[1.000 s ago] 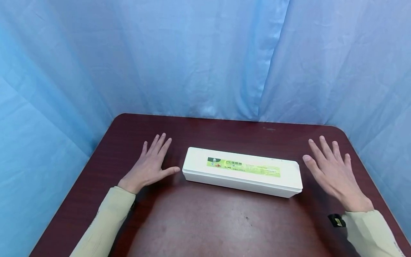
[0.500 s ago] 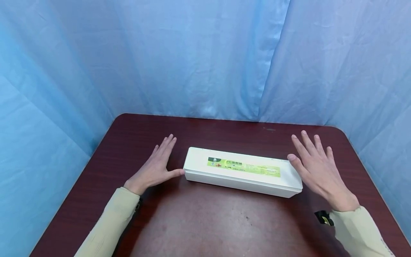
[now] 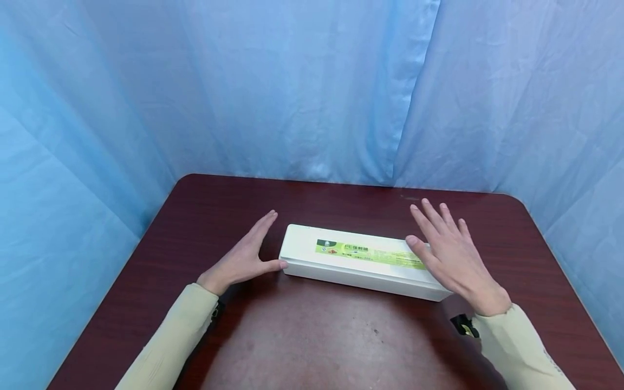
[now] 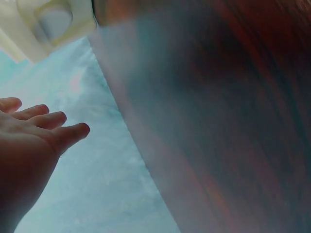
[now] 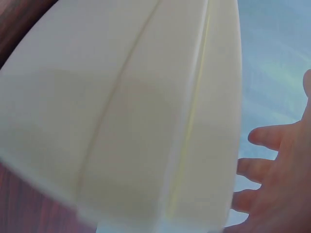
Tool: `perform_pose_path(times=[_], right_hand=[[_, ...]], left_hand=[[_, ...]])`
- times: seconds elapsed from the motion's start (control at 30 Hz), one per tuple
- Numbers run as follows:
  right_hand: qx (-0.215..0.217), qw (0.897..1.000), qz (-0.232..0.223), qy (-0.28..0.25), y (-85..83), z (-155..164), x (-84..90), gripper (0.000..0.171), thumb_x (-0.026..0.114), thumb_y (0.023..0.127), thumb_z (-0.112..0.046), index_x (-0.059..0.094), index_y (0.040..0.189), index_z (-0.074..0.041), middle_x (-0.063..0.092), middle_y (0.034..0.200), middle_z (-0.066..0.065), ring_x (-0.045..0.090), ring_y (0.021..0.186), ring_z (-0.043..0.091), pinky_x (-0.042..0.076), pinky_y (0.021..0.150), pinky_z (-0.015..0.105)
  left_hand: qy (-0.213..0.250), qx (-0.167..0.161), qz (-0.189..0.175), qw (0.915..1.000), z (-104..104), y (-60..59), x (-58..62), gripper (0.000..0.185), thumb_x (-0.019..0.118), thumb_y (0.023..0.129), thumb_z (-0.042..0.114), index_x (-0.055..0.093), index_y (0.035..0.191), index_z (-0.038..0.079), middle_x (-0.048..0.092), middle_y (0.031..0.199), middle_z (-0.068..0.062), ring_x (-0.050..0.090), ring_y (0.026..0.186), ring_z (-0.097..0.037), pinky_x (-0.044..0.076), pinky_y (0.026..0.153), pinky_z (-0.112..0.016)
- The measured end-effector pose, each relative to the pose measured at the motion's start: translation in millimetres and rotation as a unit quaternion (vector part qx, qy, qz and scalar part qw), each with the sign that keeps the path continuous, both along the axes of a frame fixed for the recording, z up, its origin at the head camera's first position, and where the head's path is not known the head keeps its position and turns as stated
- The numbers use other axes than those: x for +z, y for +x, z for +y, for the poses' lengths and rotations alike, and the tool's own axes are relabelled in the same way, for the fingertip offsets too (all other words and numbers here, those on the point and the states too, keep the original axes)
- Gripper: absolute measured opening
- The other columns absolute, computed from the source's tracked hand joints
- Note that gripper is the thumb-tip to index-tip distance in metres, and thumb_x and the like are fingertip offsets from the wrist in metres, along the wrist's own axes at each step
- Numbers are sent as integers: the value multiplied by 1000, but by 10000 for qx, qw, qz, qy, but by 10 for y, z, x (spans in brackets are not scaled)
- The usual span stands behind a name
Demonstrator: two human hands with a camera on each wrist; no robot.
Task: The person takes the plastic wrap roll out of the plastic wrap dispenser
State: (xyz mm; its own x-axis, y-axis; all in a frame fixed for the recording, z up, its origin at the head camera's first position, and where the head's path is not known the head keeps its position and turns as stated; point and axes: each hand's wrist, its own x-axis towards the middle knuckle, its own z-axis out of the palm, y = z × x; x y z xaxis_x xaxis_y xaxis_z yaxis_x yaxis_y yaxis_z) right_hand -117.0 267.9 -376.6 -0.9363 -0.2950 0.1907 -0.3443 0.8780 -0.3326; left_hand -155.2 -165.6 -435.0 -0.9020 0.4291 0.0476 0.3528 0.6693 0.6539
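Observation:
A long white cling film box point(image 3: 304, 244) with a green label point(image 3: 365, 252) lies across the table. My left hand point(image 3: 236, 262) is at its left end, thumb tip right at the front corner and the other fingers straight, pointing away. In the left wrist view the end of the box point(image 4: 29, 41) shows a round opening, with the left hand point(image 4: 29, 150) spread below it. Over the right end of the box my right hand point(image 3: 450, 260) hovers, fingers straight and spread, covering part of the label. The right wrist view shows the box's side point(image 5: 136, 126) beside the fingers point(image 5: 257, 170).
The dark red-brown table point(image 3: 331, 336) has rounded far corners. Light blue curtains point(image 3: 292, 92) hang behind it and on both sides. A black band point(image 3: 465, 326) shows at the right sleeve point(image 3: 517, 346).
My right hand has moved left, from beside the box to over its right end. My left hand has shifted slightly right, bringing its thumb to the box's corner. The box has stayed put.

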Motion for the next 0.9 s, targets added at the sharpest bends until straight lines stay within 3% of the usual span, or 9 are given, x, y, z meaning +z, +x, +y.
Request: perform_pose_path(times=[0.33, 0.53, 0.9], right_hand=[[414, 9991, 13, -34, -60, -287, -47, 70, 46, 108, -50, 26, 166, -16, 19, 171, 13, 12, 156, 42, 10, 116, 73], [648, 9979, -4, -9, -98, -443, -92, 71, 47, 107, -52, 27, 166, -19, 19, 172, 8, 14, 157, 39, 12, 117, 69], [1336, 9905, 135, 284, -141, -759, -178, 76, 54, 103, -56, 36, 162, -14, 30, 168, 9, 23, 155, 36, 21, 118, 64]], left_hand=[[225, -101, -161, 9996, 63, -49, -14, 116, 86, 82, 48, 15, 167, 15, 19, 171, -9, 22, 156, -29, 27, 120, -56], [391, 6, -395, 9985, 81, -67, -2, 114, 85, 82, 50, 17, 167, 16, 21, 171, -9, 24, 155, -30, 27, 119, -59], [409, -126, -529, 9977, 126, -94, -36, 113, 86, 82, 47, 18, 168, 21, 22, 171, -4, 25, 155, -27, 27, 119, -58]])
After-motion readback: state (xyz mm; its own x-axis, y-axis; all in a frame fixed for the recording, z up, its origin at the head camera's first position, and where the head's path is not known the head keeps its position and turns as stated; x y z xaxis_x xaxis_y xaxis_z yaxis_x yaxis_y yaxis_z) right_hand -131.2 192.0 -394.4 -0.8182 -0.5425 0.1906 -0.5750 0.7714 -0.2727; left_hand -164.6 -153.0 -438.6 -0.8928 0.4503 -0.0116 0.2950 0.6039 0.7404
